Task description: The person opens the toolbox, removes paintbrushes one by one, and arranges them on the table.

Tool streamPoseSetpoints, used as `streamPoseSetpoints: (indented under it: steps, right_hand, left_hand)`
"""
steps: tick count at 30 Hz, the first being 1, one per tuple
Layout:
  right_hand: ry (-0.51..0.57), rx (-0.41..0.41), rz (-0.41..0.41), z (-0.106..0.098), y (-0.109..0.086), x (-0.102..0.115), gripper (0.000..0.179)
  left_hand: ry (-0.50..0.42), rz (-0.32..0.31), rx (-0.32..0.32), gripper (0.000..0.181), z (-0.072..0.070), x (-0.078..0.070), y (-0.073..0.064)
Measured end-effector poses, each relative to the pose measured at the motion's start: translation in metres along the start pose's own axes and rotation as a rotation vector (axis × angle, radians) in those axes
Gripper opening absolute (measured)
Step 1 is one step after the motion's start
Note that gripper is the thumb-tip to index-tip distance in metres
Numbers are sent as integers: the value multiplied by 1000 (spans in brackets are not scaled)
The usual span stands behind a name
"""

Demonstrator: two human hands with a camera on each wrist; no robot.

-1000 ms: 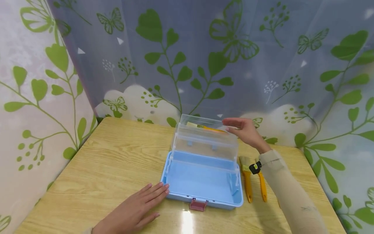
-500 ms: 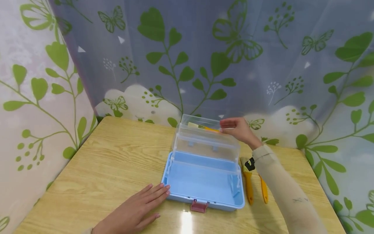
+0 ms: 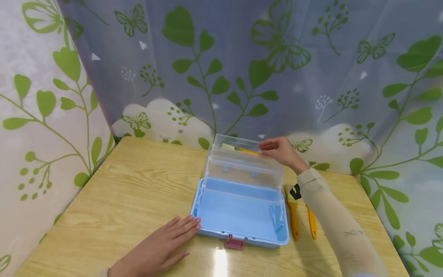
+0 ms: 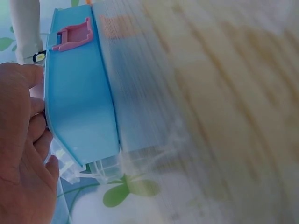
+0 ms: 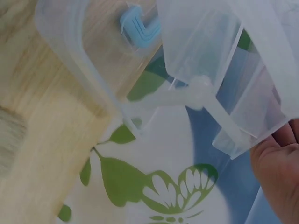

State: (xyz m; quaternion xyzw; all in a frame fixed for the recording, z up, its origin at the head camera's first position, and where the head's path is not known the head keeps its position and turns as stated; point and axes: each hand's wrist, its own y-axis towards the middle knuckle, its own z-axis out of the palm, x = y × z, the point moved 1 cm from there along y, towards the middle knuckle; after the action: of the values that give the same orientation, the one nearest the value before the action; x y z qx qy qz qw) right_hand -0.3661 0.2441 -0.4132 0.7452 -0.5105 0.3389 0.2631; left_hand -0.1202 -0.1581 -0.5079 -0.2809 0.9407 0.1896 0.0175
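My right hand (image 3: 282,153) is at the right end of the upper clear tray (image 3: 246,157) and pinches the orange handle of a paintbrush (image 3: 238,149), whose pale bristles point left. In the right wrist view, this hand (image 5: 280,172) touches the tray's end, and the brush is hidden. The trays stand unfolded at the back of a light-blue plastic case (image 3: 238,211) with a maroon latch (image 3: 235,242). With straight fingers, my left hand (image 3: 162,244) rests against the case's front-left corner; its fingertips (image 4: 39,123) meet the rim in the left wrist view.
Two more paintbrushes with orange handles, one wide (image 3: 293,219) and one partly covered by my sleeve (image 3: 312,225), lie right of the case. A patterned cloth (image 3: 221,69) hangs behind the wooden table (image 3: 121,192).
My right hand has shifted slightly left along the brush handle, covering more of its end. The left hand and the case stay practically where they were.
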Motion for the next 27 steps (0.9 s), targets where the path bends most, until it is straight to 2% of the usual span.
streamPoseSetpoints:
  steps: [8, 17, 27]
  right_hand:
    - [-149, 24, -29, -1, 9, 7, 29]
    - [-185, 81, -36, -9, 8, 5, 31]
    - [-237, 64, -74, -8, 6, 6, 28]
  left_hand:
    - [-8, 3, -9, 69, 1, 0, -1]
    - [-12, 9, -3, 68, -1, 1, 0]
    - [-20, 8, -6, 69, -1, 2, 3]
